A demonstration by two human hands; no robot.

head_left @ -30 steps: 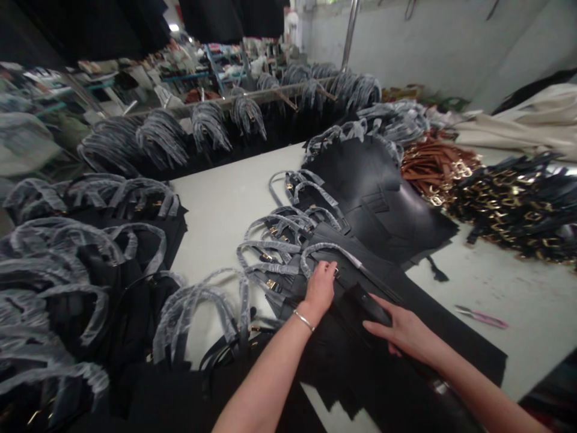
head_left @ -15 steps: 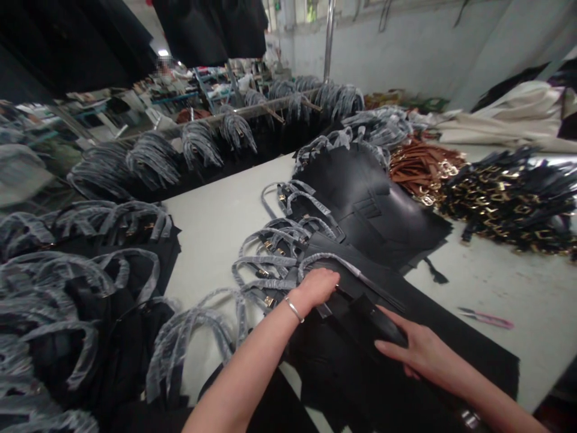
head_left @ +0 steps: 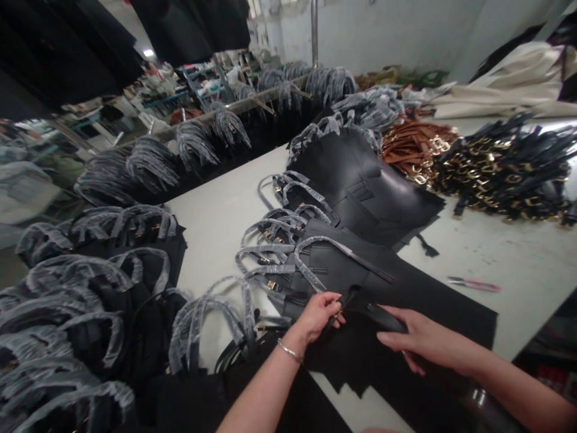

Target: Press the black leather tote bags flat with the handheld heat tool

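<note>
Handling leather panel [head_left: 374,282], left hand [head_left: 318,316], right hand [head_left: 421,335]

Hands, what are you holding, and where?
The left hand seems to pinch the black bag's edge; the right hand lies on a black strap, perhaps not gripping it.

Over on the right of the white worktop [head_left: 509,258] sat a pair of pink-handled snips [head_left: 473,284], and just past them was a huge heap of black straps with gold buckles [head_left: 505,171]. Right beside that was a pile of tan leather straps [head_left: 415,147], also with shiny buckles, and cream material [head_left: 500,90] was bunched up behind. Along the left were black bags [head_left: 153,240] with plastic-wrapped handles, and more wrapped handles [head_left: 193,144] hung off a long metal rail [head_left: 252,103]. Way at the back were some cluttered shelves [head_left: 202,87].
</note>
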